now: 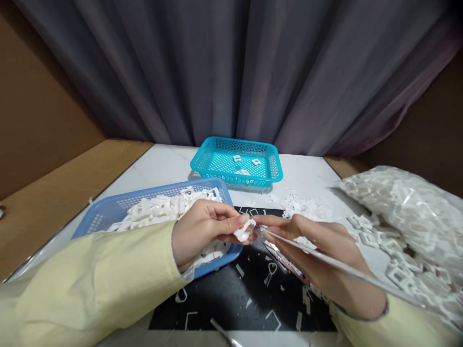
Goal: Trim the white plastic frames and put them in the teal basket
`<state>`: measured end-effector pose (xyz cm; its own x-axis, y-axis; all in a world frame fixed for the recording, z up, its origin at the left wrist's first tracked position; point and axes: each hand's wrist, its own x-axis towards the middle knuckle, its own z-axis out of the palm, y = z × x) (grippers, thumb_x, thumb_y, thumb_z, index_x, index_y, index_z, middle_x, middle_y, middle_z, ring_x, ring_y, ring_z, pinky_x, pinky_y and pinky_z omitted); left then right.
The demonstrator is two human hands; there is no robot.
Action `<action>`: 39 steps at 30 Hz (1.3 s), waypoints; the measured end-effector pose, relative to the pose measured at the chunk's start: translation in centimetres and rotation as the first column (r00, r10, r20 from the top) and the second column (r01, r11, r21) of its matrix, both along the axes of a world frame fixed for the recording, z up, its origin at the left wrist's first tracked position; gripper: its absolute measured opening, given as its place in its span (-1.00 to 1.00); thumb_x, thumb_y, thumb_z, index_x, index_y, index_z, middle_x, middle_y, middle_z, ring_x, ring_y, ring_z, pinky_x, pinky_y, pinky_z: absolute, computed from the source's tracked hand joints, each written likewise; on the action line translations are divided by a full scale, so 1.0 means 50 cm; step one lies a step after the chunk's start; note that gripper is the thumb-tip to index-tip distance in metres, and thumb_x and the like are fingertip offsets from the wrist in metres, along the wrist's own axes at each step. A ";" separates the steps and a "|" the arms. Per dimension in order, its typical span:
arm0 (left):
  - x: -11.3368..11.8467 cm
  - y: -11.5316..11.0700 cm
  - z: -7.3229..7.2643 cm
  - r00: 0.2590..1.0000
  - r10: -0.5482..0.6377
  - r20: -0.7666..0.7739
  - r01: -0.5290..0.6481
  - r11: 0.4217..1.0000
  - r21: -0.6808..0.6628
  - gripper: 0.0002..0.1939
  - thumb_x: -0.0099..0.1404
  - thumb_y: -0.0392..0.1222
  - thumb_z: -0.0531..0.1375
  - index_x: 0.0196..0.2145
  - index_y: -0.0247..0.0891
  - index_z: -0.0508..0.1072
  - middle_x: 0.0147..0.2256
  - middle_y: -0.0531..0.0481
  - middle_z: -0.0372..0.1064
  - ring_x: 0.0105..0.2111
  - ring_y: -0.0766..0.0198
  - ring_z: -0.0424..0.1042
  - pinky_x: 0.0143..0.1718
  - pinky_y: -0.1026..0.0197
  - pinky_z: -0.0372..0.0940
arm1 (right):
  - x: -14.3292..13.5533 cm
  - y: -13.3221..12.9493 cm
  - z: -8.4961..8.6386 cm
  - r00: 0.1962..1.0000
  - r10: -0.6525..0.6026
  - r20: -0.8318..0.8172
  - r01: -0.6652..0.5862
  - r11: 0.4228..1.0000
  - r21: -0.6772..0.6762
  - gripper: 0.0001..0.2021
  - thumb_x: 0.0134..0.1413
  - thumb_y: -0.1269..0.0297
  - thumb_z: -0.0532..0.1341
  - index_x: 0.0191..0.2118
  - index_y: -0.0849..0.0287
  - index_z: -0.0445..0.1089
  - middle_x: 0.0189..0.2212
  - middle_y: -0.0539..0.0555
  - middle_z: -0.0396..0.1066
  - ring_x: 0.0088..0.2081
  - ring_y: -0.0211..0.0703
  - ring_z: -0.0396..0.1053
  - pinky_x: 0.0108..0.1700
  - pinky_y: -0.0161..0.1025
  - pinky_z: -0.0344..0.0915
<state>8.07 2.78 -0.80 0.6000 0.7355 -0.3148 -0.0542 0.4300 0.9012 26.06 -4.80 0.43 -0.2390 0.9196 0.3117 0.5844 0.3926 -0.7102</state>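
My left hand [208, 224] pinches a small white plastic frame piece [245, 231] between thumb and fingers, above the black mat [224, 299]. Just to its right, my right hand [318, 246] is closed on a long, thin, pale strip-like tool [343, 265]; its exact kind does not show. The tool's narrow end and my right fingertips are close beside the piece, and whether they touch it I cannot tell. Under my left wrist stands a blue basket [108, 205] full of similar white pieces. A pinkish-edged object [289, 267] lies partly hidden beneath my right hand.
A turquoise basket [235, 180] with a few white pieces stands at the back. White scraps [307, 207] are heaped behind my right hand. At right, a clear bag [408, 207] bulges with white pieces, others loose beside it. A metal tool [224, 333] lies at the front edge.
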 end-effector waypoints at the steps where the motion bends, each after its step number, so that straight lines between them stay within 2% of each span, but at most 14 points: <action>1: 0.000 0.000 0.000 1.000 0.000 -0.002 0.000 1.000 0.000 -0.86 0.00 -0.24 0.30 -0.57 -0.40 0.48 -0.57 -0.09 0.48 -0.54 0.31 0.42 -0.47 0.31 0.27 | -0.001 0.000 0.000 1.000 -0.006 0.006 0.006 1.000 0.000 -0.82 0.12 0.39 0.08 -0.50 0.17 0.17 -0.26 -0.02 0.46 -0.73 -0.51 0.12 -0.72 -0.47 0.08; 6: 0.002 -0.003 0.003 0.999 0.015 -0.039 -0.012 0.996 0.085 -0.86 0.03 -0.24 0.28 -0.56 -0.39 0.49 -0.56 -0.08 0.48 -0.53 0.31 0.41 -0.43 0.29 0.29 | -0.001 0.001 0.001 1.000 -0.006 -0.010 0.006 1.000 0.000 -0.83 0.10 0.39 0.10 -0.49 0.16 0.16 -0.28 -0.06 0.46 -0.70 -0.52 0.16 -0.71 -0.50 0.09; 11: 0.001 -0.006 0.006 0.994 0.044 -0.103 -0.020 0.974 0.224 -0.86 0.04 -0.22 0.27 -0.58 -0.34 0.48 -0.58 -0.02 0.46 -0.56 0.33 0.38 -0.47 0.30 0.27 | -0.001 0.003 0.001 1.000 -0.018 -0.014 0.019 1.000 0.025 -0.85 0.09 0.37 0.12 -0.50 0.16 0.21 -0.57 -0.08 0.40 -0.70 -0.45 0.17 -0.70 -0.47 0.08; 15: 0.000 -0.006 0.007 0.992 0.033 -0.120 0.000 0.963 0.270 -0.86 0.06 -0.21 0.26 -0.58 -0.34 0.48 -0.56 -0.01 0.47 -0.54 0.33 0.39 -0.49 0.34 0.25 | 0.000 0.003 0.001 0.999 -0.011 -0.037 0.011 1.000 -0.011 -0.85 0.09 0.35 0.12 -0.49 0.17 0.21 -0.38 -0.03 0.45 -0.70 -0.49 0.12 -0.70 -0.48 0.10; 19: -0.001 -0.008 0.006 0.994 0.023 -0.108 0.008 0.961 0.276 -0.84 0.08 -0.21 0.24 -0.57 -0.35 0.45 -0.55 -0.03 0.47 -0.51 0.33 0.41 -0.46 0.36 0.28 | 0.003 0.001 0.001 1.000 -0.002 -0.019 0.002 1.000 -0.017 -0.86 0.10 0.37 0.11 -0.47 0.16 0.21 -0.32 -0.02 0.46 -0.70 -0.49 0.12 -0.70 -0.48 0.11; 22: 0.000 -0.011 0.005 0.998 0.005 -0.059 0.008 0.977 0.214 -0.82 0.10 -0.21 0.23 -0.58 -0.35 0.40 -0.55 -0.02 0.45 -0.50 0.30 0.43 -0.44 0.32 0.31 | 0.003 0.002 0.000 1.000 0.005 -0.030 -0.005 1.000 -0.025 -0.87 0.11 0.36 0.09 -0.46 0.17 0.22 -0.25 0.01 0.45 -0.71 -0.49 0.17 -0.71 -0.48 0.13; 25: 0.002 -0.009 0.004 0.999 -0.021 0.043 0.019 0.999 0.047 -0.80 0.12 -0.24 0.22 -0.59 -0.35 0.34 -0.53 -0.03 0.44 -0.47 0.24 0.45 -0.37 0.20 0.37 | 0.003 0.003 0.001 1.000 0.005 -0.028 -0.006 1.000 -0.021 -0.87 0.10 0.38 0.10 -0.47 0.16 0.22 -0.23 0.02 0.45 -0.70 -0.48 0.23 -0.70 -0.48 0.16; 28: 0.003 -0.002 0.003 0.993 -0.021 0.113 0.031 0.996 -0.083 -0.82 0.16 -0.28 0.17 -0.57 -0.37 0.32 -0.50 -0.04 0.42 -0.44 0.23 0.46 -0.31 0.13 0.38 | 0.001 0.003 0.007 0.998 -0.037 -0.044 0.036 0.999 -0.019 -0.86 0.07 0.39 0.13 -0.49 0.16 0.21 -0.23 0.01 0.46 -0.55 -0.38 0.38 -0.58 -0.46 0.27; 32: 0.001 0.005 0.002 0.987 -0.060 0.147 0.077 0.991 -0.114 -0.83 0.21 -0.29 0.12 -0.52 -0.39 0.34 -0.44 -0.09 0.42 -0.38 0.20 0.47 -0.30 0.17 0.37 | 0.000 0.000 0.021 0.991 -0.082 -0.109 0.076 0.995 -0.062 -0.83 0.05 0.39 0.16 -0.51 0.15 0.18 -0.23 0.02 0.47 -0.29 -0.24 0.45 -0.33 -0.40 0.37; 39: 0.000 0.006 -0.006 0.984 -0.049 0.172 0.068 0.992 -0.110 -0.85 0.18 -0.32 0.14 -0.53 -0.39 0.33 -0.47 -0.03 0.41 -0.44 0.30 0.44 -0.25 0.16 0.36 | -0.003 0.001 0.025 0.992 -0.063 -0.113 0.048 0.990 -0.133 -0.86 0.05 0.35 0.17 -0.50 0.15 0.25 -0.24 0.02 0.47 -0.25 -0.21 0.44 -0.31 -0.38 0.37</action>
